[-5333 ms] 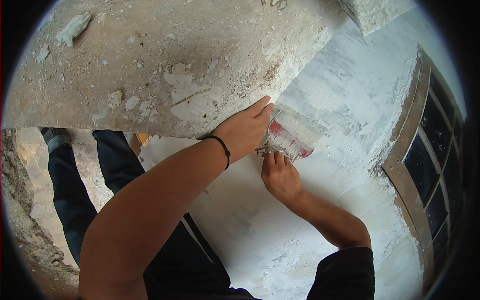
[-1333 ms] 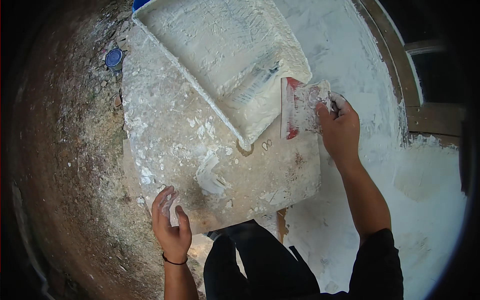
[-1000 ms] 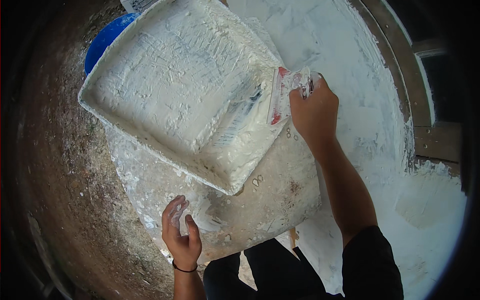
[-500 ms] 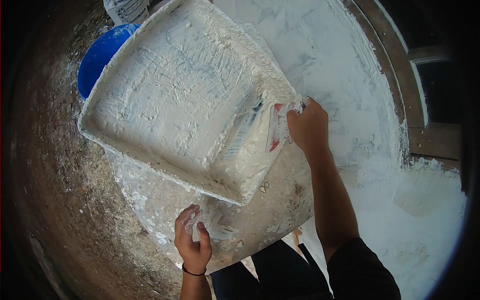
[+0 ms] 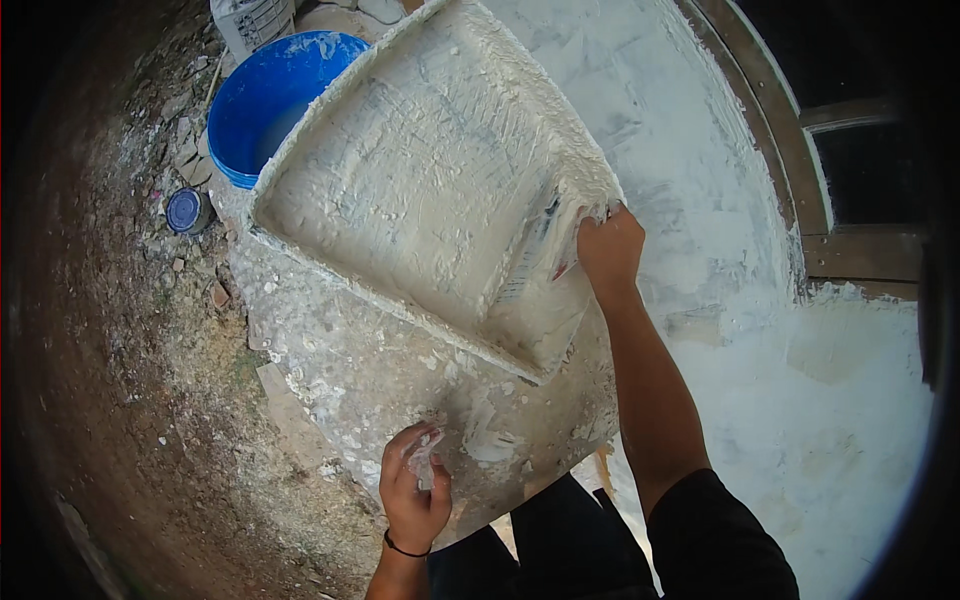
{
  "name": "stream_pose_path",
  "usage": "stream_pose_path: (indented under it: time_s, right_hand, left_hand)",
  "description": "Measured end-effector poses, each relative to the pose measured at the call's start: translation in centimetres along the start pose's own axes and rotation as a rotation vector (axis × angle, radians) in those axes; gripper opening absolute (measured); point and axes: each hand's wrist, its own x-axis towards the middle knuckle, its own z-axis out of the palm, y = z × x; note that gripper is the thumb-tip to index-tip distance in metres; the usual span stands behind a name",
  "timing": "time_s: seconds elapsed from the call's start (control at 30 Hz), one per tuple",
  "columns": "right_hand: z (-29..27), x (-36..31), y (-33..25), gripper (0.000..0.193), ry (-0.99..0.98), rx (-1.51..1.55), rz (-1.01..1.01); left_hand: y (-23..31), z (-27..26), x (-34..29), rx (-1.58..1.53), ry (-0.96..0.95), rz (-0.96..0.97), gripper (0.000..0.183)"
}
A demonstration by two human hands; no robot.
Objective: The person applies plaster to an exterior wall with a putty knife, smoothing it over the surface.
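A large shallow tray [image 5: 400,200] is thickly coated in wet white plaster or filler, with streaks of blue and red print showing near its right side. My right hand [image 5: 612,250] is closed around the tray's right rim, fingers partly hidden behind it. Below the tray, my left hand [image 5: 415,490] is held clear of it, fingers curled and apart from the thumb, smeared with white. No object shows plainly in it. Under both is a worn, spattered board [image 5: 480,440]. Whether the tray touches the board is unclear.
A blue bucket [image 5: 250,120] stands beyond the tray's left edge, with a white tub [image 5: 245,25] behind it. A small blue-lidded can [image 5: 187,211] sits on rough, littered ground. At right is a white-coated wall [image 5: 740,370] beside a brown wooden frame [image 5: 850,250].
The tray has tilted and shifted right, away from the left side, uncovering more of the bucket and the small can. My left hand has moved slightly right and down.
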Motion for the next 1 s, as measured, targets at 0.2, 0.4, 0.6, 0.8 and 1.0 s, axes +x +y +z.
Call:
stream_pose_path:
  time_s: [0.2, 0.4, 0.6, 0.8, 1.0]
  right_hand:
    - [0.5, -1.4, 0.6, 0.023, 0.057, 0.045, -0.036]
    - [-1.0, -3.7, 0.4, 0.019, -0.004, 0.083, 0.001]
    - [-3.7, -2.8, -0.4, 0.019, 0.073, 0.124, 0.041]
    - [0.2, -0.8, 1.2, 0.028, 0.055, -0.008, -0.076]
    - [0.2, -4.0, -0.9, 0.026, -0.014, 0.05, 0.043]
  left_hand:
    - [-0.6, -0.4, 0.0, -0.02, -0.036, 0.037, 0.029]
    - [-0.6, 0.0, 0.7, -0.03, -0.127, 0.053, 0.031]
    - [-0.4, 0.3, 1.3, 0.0, -0.177, 0.049, 0.027]
    - [0.1, 1.6, 2.1, -0.027, -0.199, 0.056, 0.027]
    - [0.3, 2.2, 2.2, -0.027, -0.194, 0.076, 0.027]
